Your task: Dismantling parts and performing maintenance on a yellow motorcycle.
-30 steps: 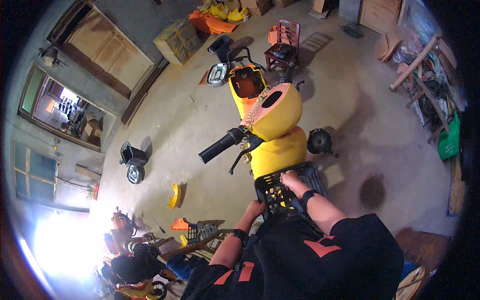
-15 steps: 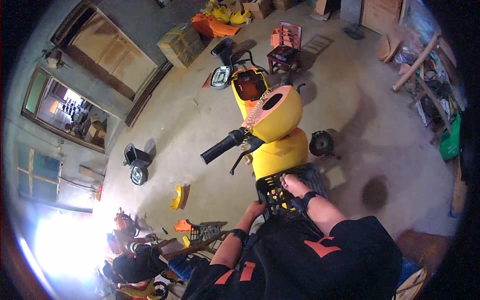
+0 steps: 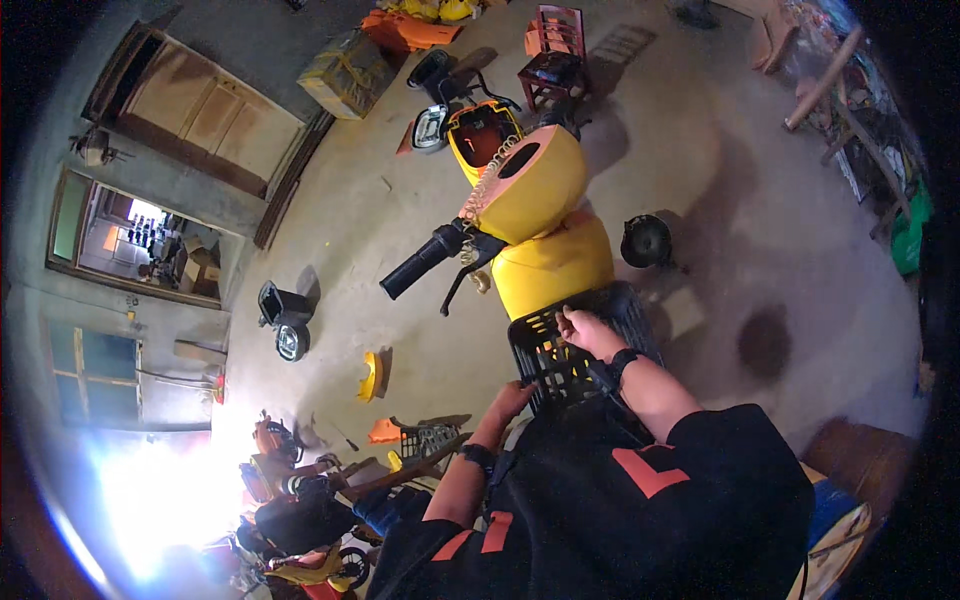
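Observation:
A black plastic lattice basket [image 3: 634, 312] is fixed in front of me against the yellow scooter body [image 3: 553, 268]. My left hand [image 3: 512, 400] is closed on the basket's left rim. Over the basket's inner side, my right hand [image 3: 590, 332] has its fingers pinched together; whatever they hold is too small to make out. Beyond stands the rounded yellow-and-pink handlebar cover [image 3: 540, 185] with an oval dark opening. From its left side juts a black handlebar grip [image 3: 410, 272] with a brake lever [image 3: 452, 292] beneath it. A pale coiled cable [image 3: 486, 185] hangs over the cover.
A black round part [image 3: 646, 241] lies right of the scooter. On the floor to the left are a black housing with a lamp [image 3: 290, 342] and a yellow curved piece [image 3: 371, 377]. Farther off stand a red chair [image 3: 556, 72] and a taped box [image 3: 346, 78].
The view has shifted slightly, so the scooter sits a little higher and farther left. Both hands stay at the basket, nearly in the same spots.

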The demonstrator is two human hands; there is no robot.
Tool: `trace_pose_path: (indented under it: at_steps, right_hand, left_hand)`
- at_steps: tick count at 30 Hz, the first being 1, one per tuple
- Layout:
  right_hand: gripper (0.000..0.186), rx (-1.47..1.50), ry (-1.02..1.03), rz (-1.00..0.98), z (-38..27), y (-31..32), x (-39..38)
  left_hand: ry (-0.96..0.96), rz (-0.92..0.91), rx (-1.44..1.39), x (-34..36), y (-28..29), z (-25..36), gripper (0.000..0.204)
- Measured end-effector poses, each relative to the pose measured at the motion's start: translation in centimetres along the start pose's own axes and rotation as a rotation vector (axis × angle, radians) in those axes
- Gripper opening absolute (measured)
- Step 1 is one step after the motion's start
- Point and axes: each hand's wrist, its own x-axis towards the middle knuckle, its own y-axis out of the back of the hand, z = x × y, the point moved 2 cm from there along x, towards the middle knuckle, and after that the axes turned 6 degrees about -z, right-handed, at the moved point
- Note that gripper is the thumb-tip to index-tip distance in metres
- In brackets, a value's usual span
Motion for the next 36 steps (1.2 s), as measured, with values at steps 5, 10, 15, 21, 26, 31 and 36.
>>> trace_pose_path:
  at_steps: [5,10,15,21,26,31,36]
  right_hand:
    - [0.016,-0.208,-0.051,0.031,-0.5,1.5,0.7]
    - [0.022,-0.685,0.006,-0.023,-0.2,-1.0,-4.5]
    - [0.025,-1.303,0.162,-0.264,2.9,-5.9,-11.7]
    - [0.025,-1.842,0.659,-0.182,2.7,-6.3,-17.8]
    - [0.026,-1.909,0.518,-0.095,4.7,-6.3,-21.2]
    - [0.025,-2.006,0.447,0.005,7.8,-4.8,-24.5]
    - [0.026,-2.070,0.334,0.188,7.9,-4.1,-27.5]
  left_hand:
    - [-0.025,0.206,-0.110,-0.4,-0.8,-1.3,0.049]
    - [-0.045,0.197,-0.718,-3.6,0.2,-0.1,0.033]
    - [-0.336,-0.177,-1.255,-7.5,-0.5,5.2,0.032]
    - [-0.332,-0.417,-1.171,-7.3,-2.7,9.3,0.030]
    - [-0.454,-0.554,-0.951,-7.3,-5.6,8.5,0.026]
    - [-0.174,-0.768,-1.164,-8.9,-10.2,7.8,0.021]
    - [-0.083,-0.818,-1.062,-11.3,-11.8,9.0,0.023]
